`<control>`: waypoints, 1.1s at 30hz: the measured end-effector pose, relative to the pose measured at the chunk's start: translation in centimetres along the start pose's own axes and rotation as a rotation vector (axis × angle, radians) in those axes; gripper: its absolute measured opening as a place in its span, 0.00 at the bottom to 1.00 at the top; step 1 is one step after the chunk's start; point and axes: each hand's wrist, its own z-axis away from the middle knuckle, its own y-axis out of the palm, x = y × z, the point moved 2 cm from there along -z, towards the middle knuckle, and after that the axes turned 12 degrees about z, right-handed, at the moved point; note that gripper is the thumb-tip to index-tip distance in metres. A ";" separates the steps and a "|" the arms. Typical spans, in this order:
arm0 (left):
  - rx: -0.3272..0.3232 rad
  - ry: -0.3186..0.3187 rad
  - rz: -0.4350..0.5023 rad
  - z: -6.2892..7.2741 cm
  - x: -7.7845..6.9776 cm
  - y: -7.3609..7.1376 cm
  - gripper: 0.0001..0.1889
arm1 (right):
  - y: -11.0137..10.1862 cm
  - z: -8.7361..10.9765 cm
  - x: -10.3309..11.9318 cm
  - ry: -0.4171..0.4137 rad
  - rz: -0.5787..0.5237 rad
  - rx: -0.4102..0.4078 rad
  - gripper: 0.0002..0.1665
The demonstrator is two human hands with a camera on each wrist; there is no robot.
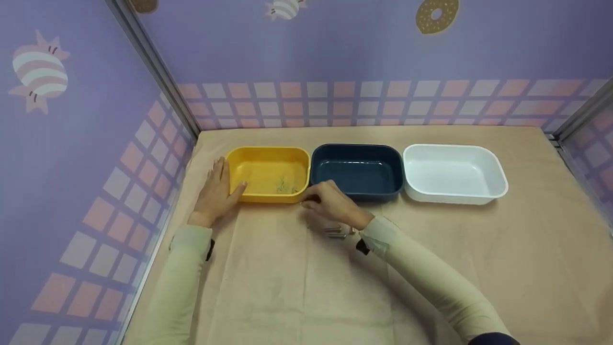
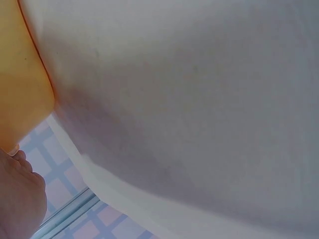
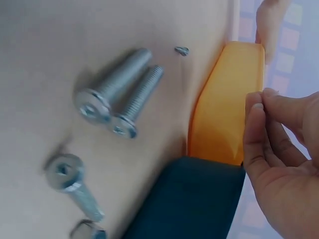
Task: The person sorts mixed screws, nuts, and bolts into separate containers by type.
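In the head view my left hand (image 1: 213,194) lies against the left side of a yellow bin (image 1: 266,198), fingers straight, thumb by its front rim. Small screws (image 1: 282,186) lie in that bin's right part. My right hand (image 1: 330,203) is near the bin's front right corner. In the right wrist view its thumb and index fingertip pinch together; a tiny sliver shows at the tips, likely a small screw, mostly hidden. Silvery bolts (image 3: 114,87) lie on the cloth under the right wrist, with one small screw (image 3: 182,51) apart from them.
A dark blue bin (image 1: 357,192) stands right of the yellow one, and a white bin (image 1: 455,195) right of that, all in one row. Beige cloth (image 1: 345,297) covers the table. Patterned purple panels (image 1: 335,52) rise behind and at the sides.
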 end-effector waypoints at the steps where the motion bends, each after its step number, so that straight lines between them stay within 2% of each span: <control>1: 0.002 -0.003 -0.002 0.0 0.0 0.0 0.48 | -0.1 -0.2 0.1 -0.006 0.004 -0.008 0.09; 8: 0.009 -0.026 -0.004 0.4 0.5 0.4 0.48 | -0.3 -1.6 0.6 -0.058 0.044 -0.030 0.09; 13: 0.006 -0.026 -0.013 0.4 0.4 0.4 0.48 | -0.8 -3.2 0.8 -0.026 0.041 -0.019 0.09; 18: 0.006 -0.028 -0.020 0.1 0.2 0.2 0.49 | -1.2 -5.4 0.7 0.007 0.042 -0.046 0.10; 25: 0.001 -0.018 -0.038 0.0 0.2 0.1 0.48 | -1.3 -8.3 1.2 -0.003 0.090 -0.076 0.09; 33: 0.003 -0.017 -0.040 0.0 0.0 0.2 0.48 | -1.0 -10.8 1.7 0.054 0.127 -0.054 0.11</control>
